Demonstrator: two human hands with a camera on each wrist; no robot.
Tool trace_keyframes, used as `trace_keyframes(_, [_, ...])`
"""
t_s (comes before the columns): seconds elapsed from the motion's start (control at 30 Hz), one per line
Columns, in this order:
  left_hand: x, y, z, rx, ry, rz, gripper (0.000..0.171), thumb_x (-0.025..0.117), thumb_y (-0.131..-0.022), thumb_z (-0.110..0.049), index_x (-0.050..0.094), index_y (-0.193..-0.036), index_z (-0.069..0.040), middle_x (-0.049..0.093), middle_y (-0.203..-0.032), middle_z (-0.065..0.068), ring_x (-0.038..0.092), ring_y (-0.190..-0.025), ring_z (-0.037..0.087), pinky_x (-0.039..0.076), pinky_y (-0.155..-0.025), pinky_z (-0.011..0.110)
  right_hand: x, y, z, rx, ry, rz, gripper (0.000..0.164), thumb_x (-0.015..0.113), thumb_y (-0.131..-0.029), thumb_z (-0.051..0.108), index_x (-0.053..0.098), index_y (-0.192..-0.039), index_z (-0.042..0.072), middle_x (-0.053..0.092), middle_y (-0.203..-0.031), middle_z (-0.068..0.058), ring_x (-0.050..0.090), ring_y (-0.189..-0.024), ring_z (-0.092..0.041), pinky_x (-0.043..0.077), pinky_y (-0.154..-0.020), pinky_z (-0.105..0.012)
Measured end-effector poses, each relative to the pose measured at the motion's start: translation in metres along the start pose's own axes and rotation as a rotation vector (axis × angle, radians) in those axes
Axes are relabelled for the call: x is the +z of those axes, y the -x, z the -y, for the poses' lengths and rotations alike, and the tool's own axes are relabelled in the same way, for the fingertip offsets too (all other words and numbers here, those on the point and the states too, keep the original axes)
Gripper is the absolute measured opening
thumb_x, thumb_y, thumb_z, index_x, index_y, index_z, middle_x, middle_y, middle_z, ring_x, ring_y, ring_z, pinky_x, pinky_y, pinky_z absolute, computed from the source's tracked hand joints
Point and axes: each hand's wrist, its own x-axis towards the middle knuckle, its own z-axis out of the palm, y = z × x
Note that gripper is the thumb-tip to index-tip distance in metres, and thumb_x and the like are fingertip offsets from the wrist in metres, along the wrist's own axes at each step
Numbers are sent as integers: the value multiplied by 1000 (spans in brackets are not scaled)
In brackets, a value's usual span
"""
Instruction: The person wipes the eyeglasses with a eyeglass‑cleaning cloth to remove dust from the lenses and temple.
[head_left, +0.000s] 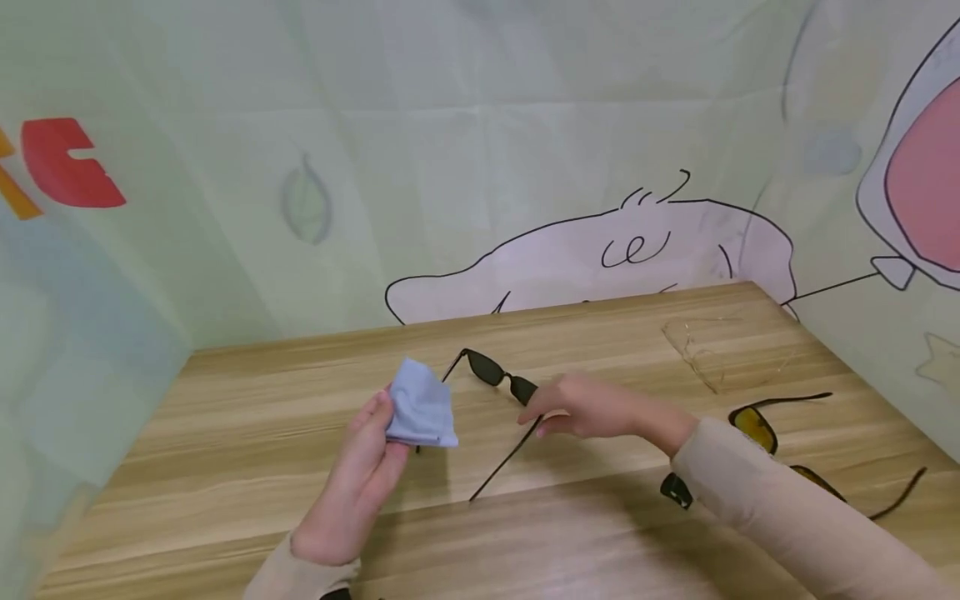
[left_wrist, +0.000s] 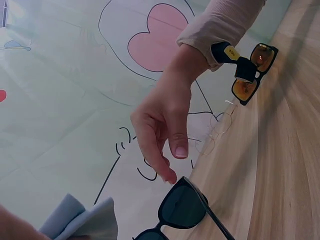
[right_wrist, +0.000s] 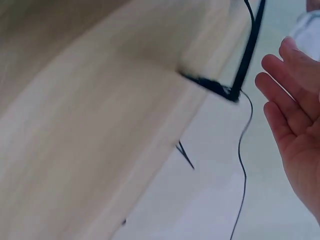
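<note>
My left hand [head_left: 367,462] holds a folded light blue cloth [head_left: 422,406], with the thumb along its edge. In the left wrist view a corner of the cloth [left_wrist: 85,220] shows at the lower left. Black sunglasses [head_left: 486,367] with dark lenses stand just beyond the cloth, temples unfolded toward me. My right hand [head_left: 588,406] is at their right hinge, fingers loosely bent and pointing down. The left wrist view shows its fingertips just above the frame corner of the sunglasses [left_wrist: 182,205]. In the right wrist view the right hand [right_wrist: 297,110] has relaxed fingers, apart from the sunglasses.
Thin wire-framed glasses [head_left: 693,358] lie at the back right of the wooden table [head_left: 247,433]. Nearer, black sunglasses with yellow-orange lenses [head_left: 756,427] lie partly hidden under my right sleeve [head_left: 780,508]. A fabric backdrop [head_left: 450,183] with cartoon drawings hangs behind the table.
</note>
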Motion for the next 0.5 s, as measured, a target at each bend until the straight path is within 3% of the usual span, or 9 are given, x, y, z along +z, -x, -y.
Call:
trace_keyframes(0.27, [0,1,2,-34,-6,59,52,14,-102,-21,2,-148,-1,6,-154,14,11,-140,22,13,-115,33,-32,34,-1,53,107,-108,22,70,-80,0,70,-101,3,70,-99,-5,65,-93,-19,54,-79,-34])
trace_keyframes(0.5, [-3,2,2,-52,-12,38,53,15,-102,-24,3,-149,-3,7,-155,11,11,-140,21,14,-115,33,-58,68,6,161,155,-119,23,70,-80,3,70,-103,6,69,-99,-2,65,-92,-18,55,-76,-35])
